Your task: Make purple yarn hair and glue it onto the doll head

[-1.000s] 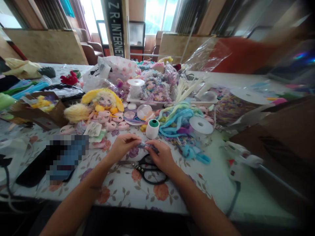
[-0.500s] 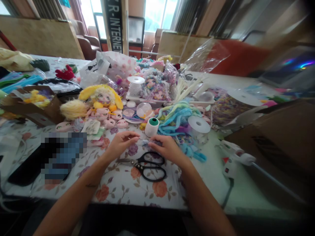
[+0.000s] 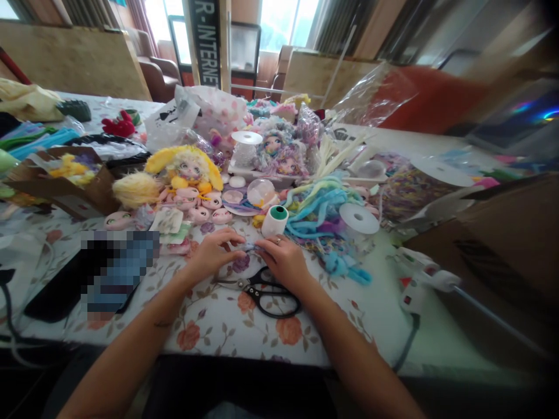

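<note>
Left hand [image 3: 222, 251]: fingers curled, thumb and fingertips parted, tips at the near-left end of a small bluish piece [image 3: 250, 247]; can't tell if they touch it. Right hand [image 3: 283, 259]: fingers bent, tips closed on the piece's right end; ring on one finger. Piece sits between the two hands; blurry, details too small to read.

Scissors [image 3: 276, 314] lie on the bench [image 3: 345, 343] just below the right hand, which hides part of one handle loop; blades point toward the left forearm. Thread cone [image 3: 274, 223], white with green top, stands tilted just beyond the right hand. Blue strips [image 3: 325, 198] and a white spool [image 3: 359, 218] beyond and right of it. Doll faces [image 3: 200, 215] heaped beyond the left hand, yellow doll [image 3: 190, 169] behind them. Black case [image 3: 55, 297] well left of the left hand. Carton [image 3: 493, 244] far right of the right hand.
</note>
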`<state>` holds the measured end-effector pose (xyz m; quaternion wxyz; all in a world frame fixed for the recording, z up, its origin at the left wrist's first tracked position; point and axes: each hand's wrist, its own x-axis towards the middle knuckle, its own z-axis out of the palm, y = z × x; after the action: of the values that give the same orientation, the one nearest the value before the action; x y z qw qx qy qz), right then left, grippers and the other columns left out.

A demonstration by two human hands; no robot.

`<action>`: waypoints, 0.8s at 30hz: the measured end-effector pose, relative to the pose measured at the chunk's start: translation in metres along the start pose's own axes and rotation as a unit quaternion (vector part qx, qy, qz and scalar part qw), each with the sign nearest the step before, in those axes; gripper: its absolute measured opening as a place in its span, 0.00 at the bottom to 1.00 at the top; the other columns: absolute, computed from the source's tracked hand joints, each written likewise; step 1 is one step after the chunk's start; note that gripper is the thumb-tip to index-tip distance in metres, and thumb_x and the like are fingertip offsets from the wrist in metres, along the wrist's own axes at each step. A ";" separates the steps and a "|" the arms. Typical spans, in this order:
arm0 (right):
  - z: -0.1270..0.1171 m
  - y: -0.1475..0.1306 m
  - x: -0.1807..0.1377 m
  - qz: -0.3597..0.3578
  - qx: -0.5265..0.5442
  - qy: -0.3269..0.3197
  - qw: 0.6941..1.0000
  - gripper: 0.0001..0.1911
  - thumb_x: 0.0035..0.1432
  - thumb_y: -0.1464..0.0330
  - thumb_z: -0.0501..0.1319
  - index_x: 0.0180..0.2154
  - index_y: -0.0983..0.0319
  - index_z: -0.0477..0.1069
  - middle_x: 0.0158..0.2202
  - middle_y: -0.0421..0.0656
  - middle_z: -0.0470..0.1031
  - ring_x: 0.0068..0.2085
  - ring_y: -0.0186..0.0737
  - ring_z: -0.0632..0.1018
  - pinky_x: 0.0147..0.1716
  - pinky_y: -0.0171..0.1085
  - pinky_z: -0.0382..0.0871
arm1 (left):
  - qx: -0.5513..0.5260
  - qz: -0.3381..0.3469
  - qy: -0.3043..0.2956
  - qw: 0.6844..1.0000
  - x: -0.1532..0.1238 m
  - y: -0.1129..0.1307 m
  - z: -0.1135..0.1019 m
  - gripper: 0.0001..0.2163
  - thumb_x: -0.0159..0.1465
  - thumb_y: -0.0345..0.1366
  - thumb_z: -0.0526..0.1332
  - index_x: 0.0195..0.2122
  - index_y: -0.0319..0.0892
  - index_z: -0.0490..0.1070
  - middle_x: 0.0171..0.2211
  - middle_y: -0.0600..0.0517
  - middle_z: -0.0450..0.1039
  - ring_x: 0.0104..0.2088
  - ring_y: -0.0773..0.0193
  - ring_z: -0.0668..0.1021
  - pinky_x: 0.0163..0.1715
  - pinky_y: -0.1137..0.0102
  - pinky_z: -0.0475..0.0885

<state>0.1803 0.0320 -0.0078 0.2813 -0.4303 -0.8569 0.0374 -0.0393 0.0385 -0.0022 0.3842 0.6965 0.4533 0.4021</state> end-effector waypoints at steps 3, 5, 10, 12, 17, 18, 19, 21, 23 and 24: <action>0.002 -0.001 -0.001 -0.012 -0.004 0.020 1.000 0.13 0.66 0.69 0.56 0.44 0.58 0.78 0.37 0.47 0.80 0.40 0.44 0.77 0.40 0.38 0.70 | 0.022 0.019 -0.003 1.000 -0.003 0.001 0.001 0.13 0.55 0.42 0.71 0.39 0.41 0.79 0.39 0.46 0.78 0.34 0.63 0.77 0.34 0.69 0.74; 0.002 -0.001 -0.001 -0.020 -0.004 0.034 0.999 0.13 0.67 0.69 0.55 0.44 0.58 0.79 0.36 0.47 0.80 0.40 0.44 0.77 0.39 0.38 0.70 | 0.030 0.019 0.001 0.999 -0.004 0.002 0.002 0.13 0.55 0.41 0.71 0.39 0.41 0.79 0.37 0.47 0.78 0.33 0.63 0.77 0.34 0.69 0.74; 0.004 -0.003 -0.001 -0.017 -0.004 0.045 0.999 0.14 0.67 0.68 0.55 0.44 0.58 0.79 0.36 0.46 0.81 0.39 0.43 0.77 0.39 0.38 0.70 | 0.058 0.032 -0.004 0.998 -0.005 0.003 0.004 0.09 0.60 0.39 0.66 0.37 0.40 0.79 0.33 0.48 0.79 0.32 0.62 0.77 0.35 0.69 0.72; 0.004 -0.003 -0.001 -0.011 0.004 0.047 0.999 0.13 0.67 0.68 0.56 0.44 0.58 0.79 0.37 0.46 0.81 0.40 0.43 0.78 0.40 0.38 0.71 | 0.078 0.043 -0.005 0.996 -0.005 0.003 0.004 0.08 0.63 0.39 0.64 0.35 0.41 0.79 0.33 0.48 0.79 0.33 0.61 0.77 0.36 0.68 0.71; 0.006 -0.002 0.000 0.011 0.016 0.009 1.000 0.12 0.65 0.69 0.58 0.47 0.59 0.78 0.38 0.48 0.81 0.43 0.48 0.78 0.42 0.42 0.72 | 0.090 0.031 -0.007 0.995 -0.004 0.004 0.002 0.10 0.65 0.40 0.60 0.33 0.40 0.76 0.33 0.48 0.78 0.34 0.61 0.76 0.36 0.68 0.69; 0.007 -0.002 0.001 0.014 0.012 -0.001 1.000 0.13 0.64 0.68 0.59 0.49 0.61 0.77 0.38 0.49 0.81 0.43 0.49 0.78 0.42 0.43 0.73 | 0.084 0.016 -0.012 0.996 -0.003 0.003 0.001 0.11 0.65 0.41 0.59 0.32 0.40 0.76 0.32 0.49 0.77 0.33 0.62 0.75 0.35 0.69 0.68; 0.007 -0.002 0.001 0.017 0.008 -0.006 1.000 0.14 0.64 0.68 0.60 0.50 0.62 0.76 0.38 0.51 0.81 0.44 0.51 0.78 0.42 0.44 0.73 | 0.076 -0.001 -0.018 0.997 -0.003 0.001 0.001 0.12 0.65 0.42 0.58 0.32 0.40 0.75 0.30 0.50 0.76 0.31 0.62 0.74 0.33 0.69 0.67; 0.005 -0.001 0.001 0.022 0.006 -0.001 1.000 0.17 0.63 0.67 0.61 0.53 0.64 0.73 0.41 0.53 0.80 0.45 0.53 0.78 0.42 0.47 0.74 | 0.050 -0.039 -0.037 0.997 -0.001 -0.003 -0.001 0.13 0.64 0.43 0.58 0.29 0.40 0.73 0.26 0.52 0.73 0.28 0.64 0.71 0.29 0.71 0.65; -0.001 -0.001 -0.001 0.019 0.009 0.030 0.999 0.17 0.64 0.66 0.60 0.53 0.62 0.73 0.43 0.53 0.80 0.47 0.54 0.77 0.45 0.49 0.73 | 0.020 -0.071 -0.054 0.996 0.000 -0.007 -0.004 0.14 0.62 0.45 0.59 0.27 0.40 0.72 0.23 0.54 0.69 0.25 0.66 0.69 0.26 0.72 0.62; -0.005 -0.002 -0.003 0.018 0.009 0.053 0.998 0.15 0.64 0.66 0.60 0.52 0.61 0.74 0.44 0.53 0.80 0.48 0.53 0.77 0.47 0.50 0.72 | 0.006 -0.085 -0.059 0.995 0.001 -0.009 -0.005 0.14 0.61 0.45 0.59 0.26 0.40 0.71 0.22 0.55 0.68 0.24 0.67 0.68 0.24 0.72 0.61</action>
<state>0.1830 0.0271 -0.0043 0.3291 -0.4444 -0.8327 0.0273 -0.0466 0.0429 -0.0084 0.4385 0.6803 0.4899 0.3239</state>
